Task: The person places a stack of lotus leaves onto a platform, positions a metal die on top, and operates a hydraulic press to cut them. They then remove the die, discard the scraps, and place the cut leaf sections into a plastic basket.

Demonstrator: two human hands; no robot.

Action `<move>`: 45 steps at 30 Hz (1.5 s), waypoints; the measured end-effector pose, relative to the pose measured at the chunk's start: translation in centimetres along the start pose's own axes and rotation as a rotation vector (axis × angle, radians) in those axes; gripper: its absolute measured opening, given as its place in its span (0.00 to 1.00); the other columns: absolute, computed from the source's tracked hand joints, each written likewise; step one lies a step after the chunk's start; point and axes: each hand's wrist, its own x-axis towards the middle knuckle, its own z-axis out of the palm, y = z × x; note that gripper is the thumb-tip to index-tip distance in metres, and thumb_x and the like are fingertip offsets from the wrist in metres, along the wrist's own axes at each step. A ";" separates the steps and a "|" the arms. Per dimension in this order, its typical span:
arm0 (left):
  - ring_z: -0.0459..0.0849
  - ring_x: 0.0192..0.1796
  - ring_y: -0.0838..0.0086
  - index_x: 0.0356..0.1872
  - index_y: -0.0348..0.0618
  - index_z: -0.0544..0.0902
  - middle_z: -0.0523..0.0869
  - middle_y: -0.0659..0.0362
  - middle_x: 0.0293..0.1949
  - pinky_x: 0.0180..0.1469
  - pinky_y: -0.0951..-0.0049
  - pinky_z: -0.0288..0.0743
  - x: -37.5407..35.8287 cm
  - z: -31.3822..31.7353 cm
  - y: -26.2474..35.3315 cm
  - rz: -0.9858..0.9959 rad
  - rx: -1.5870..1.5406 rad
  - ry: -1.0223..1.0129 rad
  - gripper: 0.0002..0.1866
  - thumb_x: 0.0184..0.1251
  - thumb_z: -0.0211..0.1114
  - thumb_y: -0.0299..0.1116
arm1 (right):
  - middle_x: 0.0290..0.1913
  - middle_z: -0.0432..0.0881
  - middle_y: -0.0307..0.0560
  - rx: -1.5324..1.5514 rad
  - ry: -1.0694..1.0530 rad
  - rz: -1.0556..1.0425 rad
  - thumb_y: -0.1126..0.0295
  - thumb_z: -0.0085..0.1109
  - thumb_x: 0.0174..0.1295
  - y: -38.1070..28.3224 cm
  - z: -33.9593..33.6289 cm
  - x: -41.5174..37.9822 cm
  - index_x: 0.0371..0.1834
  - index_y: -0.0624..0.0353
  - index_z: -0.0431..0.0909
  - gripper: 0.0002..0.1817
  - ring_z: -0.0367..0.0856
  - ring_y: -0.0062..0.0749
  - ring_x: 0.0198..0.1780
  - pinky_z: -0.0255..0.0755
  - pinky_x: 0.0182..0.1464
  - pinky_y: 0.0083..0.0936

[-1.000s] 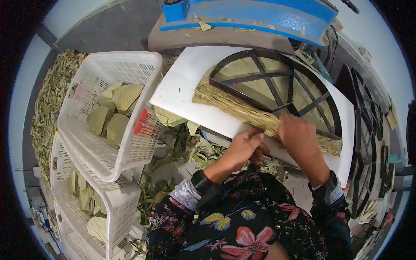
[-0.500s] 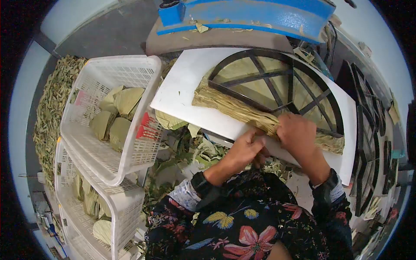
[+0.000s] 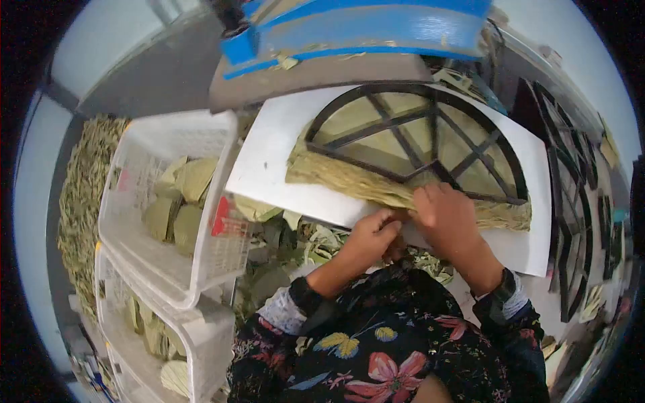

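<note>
A thick stack of dried leaves (image 3: 349,177) lies on a white board (image 3: 259,164). On top of the stack rests a black half-round cutting die (image 3: 403,138) with inner bars. At the near edge, the fingers of my right hand (image 3: 447,218) are curled onto the leaf stack just below the die's middle. My left hand (image 3: 369,242) is beside it at the board's front edge, thumb and fingers closed together. Whatever the left fingers may hold is hidden.
Stacked white plastic baskets (image 3: 195,282) at the left hold cut leaf bundles (image 3: 195,180). A heap of leaves (image 3: 87,201) lies beyond them. A blue machine (image 3: 369,30) stands behind the board. More black dies (image 3: 571,221) are at the right. Leaf scraps (image 3: 319,245) lie below the board.
The whole view has shifted a little with my head. Both hands stay at the near edge of the leaf stack; the die remains on top.
</note>
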 end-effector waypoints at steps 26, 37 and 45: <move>0.83 0.38 0.47 0.42 0.32 0.73 0.83 0.39 0.35 0.42 0.52 0.75 10.5 13.0 10.0 0.301 1.909 -0.604 0.14 0.60 0.53 0.32 | 0.43 0.76 0.44 0.320 0.490 0.489 0.77 0.62 0.40 3.9 3.4 -15.5 0.44 0.58 0.77 0.22 0.74 0.41 0.47 0.68 0.48 0.35; 0.85 0.32 0.52 0.42 0.31 0.70 0.83 0.48 0.25 0.37 0.58 0.79 10.0 13.9 7.8 0.651 1.943 -0.488 0.15 0.59 0.56 0.32 | 0.43 0.76 0.40 0.334 0.426 0.569 0.72 0.63 0.43 4.1 2.9 -14.7 0.52 0.54 0.75 0.27 0.73 0.37 0.46 0.67 0.47 0.33; 0.85 0.27 0.59 0.36 0.35 0.72 0.81 0.52 0.24 0.27 0.65 0.79 9.9 13.8 8.5 0.665 1.962 -0.482 0.09 0.55 0.57 0.26 | 0.39 0.75 0.41 0.309 0.480 0.603 0.71 0.63 0.43 4.2 3.2 -15.1 0.52 0.53 0.75 0.26 0.73 0.36 0.40 0.69 0.43 0.31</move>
